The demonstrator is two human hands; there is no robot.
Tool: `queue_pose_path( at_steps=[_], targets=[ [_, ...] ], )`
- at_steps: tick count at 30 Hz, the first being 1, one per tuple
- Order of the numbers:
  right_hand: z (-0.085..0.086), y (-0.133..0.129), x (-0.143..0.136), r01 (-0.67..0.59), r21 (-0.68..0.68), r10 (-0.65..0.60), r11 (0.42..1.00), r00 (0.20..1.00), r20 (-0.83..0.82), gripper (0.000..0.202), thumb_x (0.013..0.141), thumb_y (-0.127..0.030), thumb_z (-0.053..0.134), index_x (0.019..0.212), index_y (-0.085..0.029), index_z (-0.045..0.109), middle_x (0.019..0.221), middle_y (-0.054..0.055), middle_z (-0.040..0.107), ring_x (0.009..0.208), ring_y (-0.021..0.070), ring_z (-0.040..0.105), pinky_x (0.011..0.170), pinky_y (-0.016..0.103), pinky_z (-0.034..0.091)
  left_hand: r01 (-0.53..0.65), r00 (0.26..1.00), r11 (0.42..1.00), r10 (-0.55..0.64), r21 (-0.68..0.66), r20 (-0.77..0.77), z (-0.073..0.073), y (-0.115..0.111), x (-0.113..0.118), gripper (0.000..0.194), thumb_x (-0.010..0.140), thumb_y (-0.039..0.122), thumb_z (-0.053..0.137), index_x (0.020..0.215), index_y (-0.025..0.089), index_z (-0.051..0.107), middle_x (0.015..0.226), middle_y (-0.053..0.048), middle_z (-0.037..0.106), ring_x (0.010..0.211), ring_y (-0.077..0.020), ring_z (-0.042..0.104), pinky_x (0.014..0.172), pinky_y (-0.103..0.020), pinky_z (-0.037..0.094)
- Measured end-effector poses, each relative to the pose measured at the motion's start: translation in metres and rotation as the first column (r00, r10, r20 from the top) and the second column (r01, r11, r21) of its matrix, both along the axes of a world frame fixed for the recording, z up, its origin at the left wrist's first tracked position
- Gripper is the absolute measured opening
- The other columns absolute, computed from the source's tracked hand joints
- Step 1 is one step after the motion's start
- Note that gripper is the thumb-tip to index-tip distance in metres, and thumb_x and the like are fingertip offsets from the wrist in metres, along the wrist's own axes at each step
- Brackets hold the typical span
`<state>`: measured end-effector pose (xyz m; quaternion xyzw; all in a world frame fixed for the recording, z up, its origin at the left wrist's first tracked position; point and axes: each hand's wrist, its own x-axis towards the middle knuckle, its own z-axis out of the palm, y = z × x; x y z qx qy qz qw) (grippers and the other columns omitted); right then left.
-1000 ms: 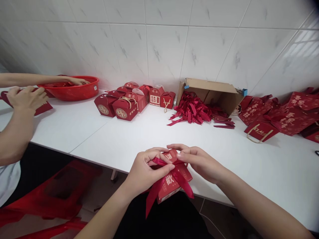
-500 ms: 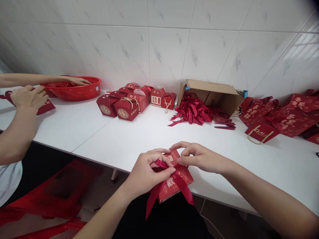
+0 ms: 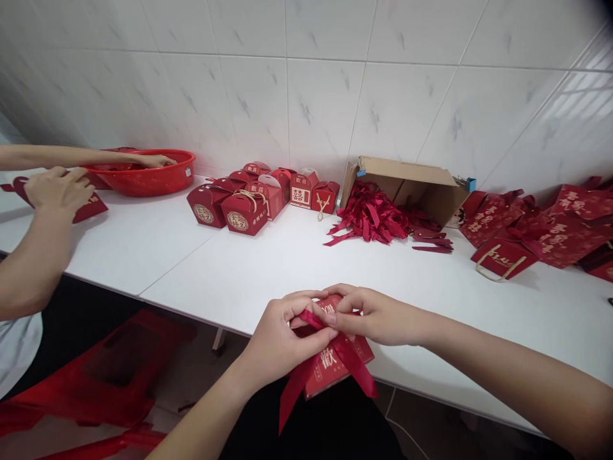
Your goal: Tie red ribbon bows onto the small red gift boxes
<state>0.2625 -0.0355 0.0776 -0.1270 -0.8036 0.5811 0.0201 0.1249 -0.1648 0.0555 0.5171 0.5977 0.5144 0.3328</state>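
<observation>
Just at the table's front edge, a small red gift box (image 3: 330, 367) with pale lettering is tilted above my lap. A dark red satin ribbon (image 3: 353, 367) crosses it, gathered in a loop at the middle with two tails hanging down. My left hand (image 3: 290, 332) is closed, pinching the ribbon loop between thumb and fingers. On the other side my right hand (image 3: 368, 313) is closed too, its thumb and fingertips pinching the ribbon at the middle of the box. The fingertips of both hands meet there and partly hide the knot area.
Several red gift boxes (image 3: 246, 214) stand along the wall. A pile of red ribbons (image 3: 368, 214) spills from a cardboard box (image 3: 431, 188). Red bags (image 3: 575, 223) crowd the right. At left, another person's hands (image 3: 60, 191) are at a red box and a red basin (image 3: 153, 182).
My right hand has moved left and inward, from the box's far right side to the ribbon at the middle, beside my left fingers. The box has dropped slightly in view.
</observation>
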Motion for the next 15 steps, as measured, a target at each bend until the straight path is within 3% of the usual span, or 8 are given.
queue_pose_path(
  at_steps=[5, 9, 15],
  targets=[
    [-0.015, -0.011, -0.002, 0.124, -0.284, -0.148, 0.951, 0.987, -0.064, 0.032, 0.083, -0.043, 0.062, 0.065, -0.017, 0.069, 0.122, 0.006, 0.049, 0.122, 0.024, 0.043, 0.104, 0.037, 0.031, -0.025, 0.999, 0.999, 0.024, 0.02, 0.042, -0.002, -0.001, 0.001, 0.009, 0.072, 0.019, 0.068, 0.065, 0.017, 0.064, 0.091, -0.008, 0.072, 0.117, -0.0228, 0.057, 0.087, -0.024, 0.054],
    [-0.028, -0.015, -0.001, 0.135, -0.474, -0.229, 0.87, 0.962, -0.147, 0.032, 0.08, -0.038, 0.067, 0.056, -0.017, 0.064, 0.123, 0.005, 0.048, 0.127, 0.0229, 0.039, 0.102, 0.033, 0.033, -0.044, 0.998, 0.998, 0.042, 0.034, 0.043, -0.003, 0.0, 0.002, 0.009, 0.071, 0.017, 0.069, 0.063, 0.017, 0.063, 0.089, -0.009, 0.071, 0.115, -0.0234, 0.058, 0.085, -0.025, 0.055],
    [-0.034, -0.017, -0.001, 0.153, -0.599, -0.303, 0.786, 0.94, -0.158, 0.037, 0.076, -0.033, 0.071, 0.047, -0.014, 0.057, 0.126, 0.005, 0.047, 0.122, 0.0244, 0.041, 0.092, 0.032, 0.04, -0.072, 0.997, 0.997, 0.07, 0.033, 0.037, -0.005, 0.002, 0.003, 0.008, 0.069, 0.017, 0.069, 0.063, 0.016, 0.064, 0.093, -0.009, 0.072, 0.113, -0.0238, 0.059, 0.088, -0.028, 0.053]
  ],
)
